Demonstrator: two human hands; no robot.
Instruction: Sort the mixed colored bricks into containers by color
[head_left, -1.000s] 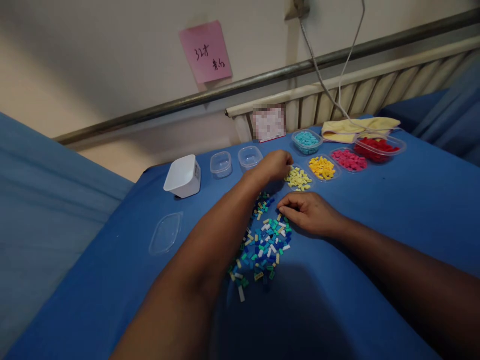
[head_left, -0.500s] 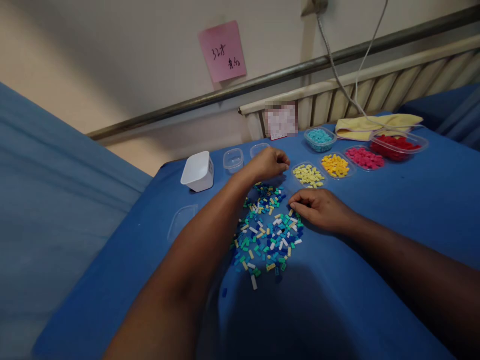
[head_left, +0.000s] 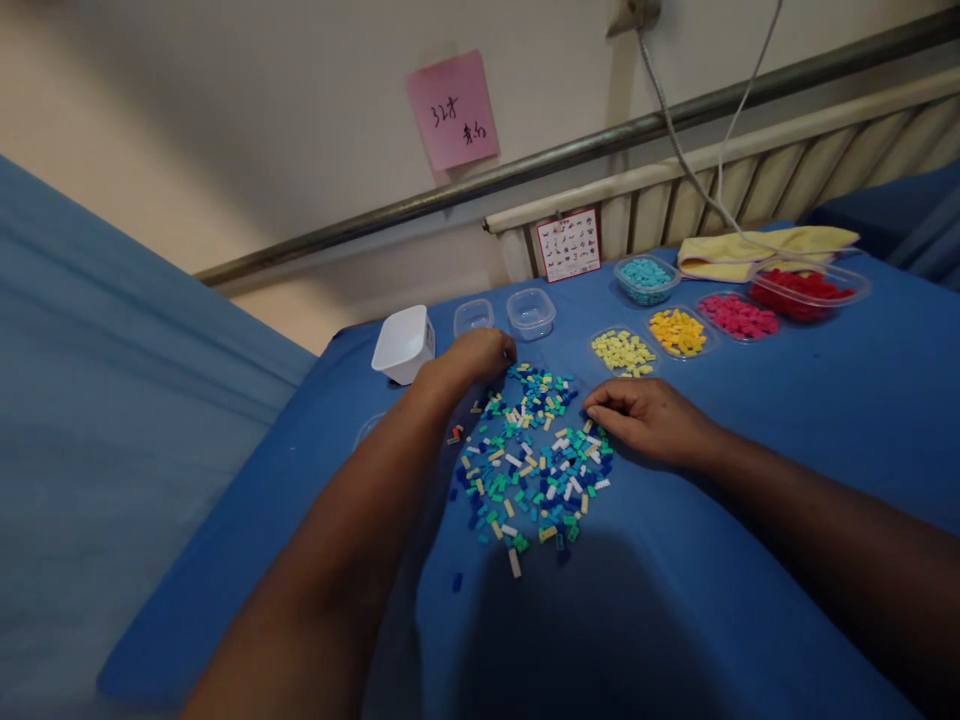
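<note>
A loose pile of small toy building bricks (head_left: 525,470) in blue, turquoise, green, white and pale yellow lies spread over the blue cloth. At its far left edge is my left hand (head_left: 480,355), its fingers curled together with the tips low near the bricks. My right hand (head_left: 649,412) rests on the cloth at the pile's right edge, thumb and forefinger pinched together. Whatever either hand may hold is too small or hidden to name. A few orange and white bricks (head_left: 455,434) lie apart beside my left forearm.
Beyond the pile stand a white tub (head_left: 405,345) and clear containers (head_left: 532,314). Tubs of pale yellow (head_left: 624,353), orange-yellow (head_left: 677,332), pink (head_left: 741,317), red (head_left: 806,293) and turquoise bricks (head_left: 646,278) stand at the right, near a yellow cloth (head_left: 765,250). A radiator (head_left: 645,200) lines the wall.
My left hand has moved left, from near the pale yellow bricks to the pile's far left edge, uncovering a clear container. My right hand stays in place. The view has shifted slightly.
</note>
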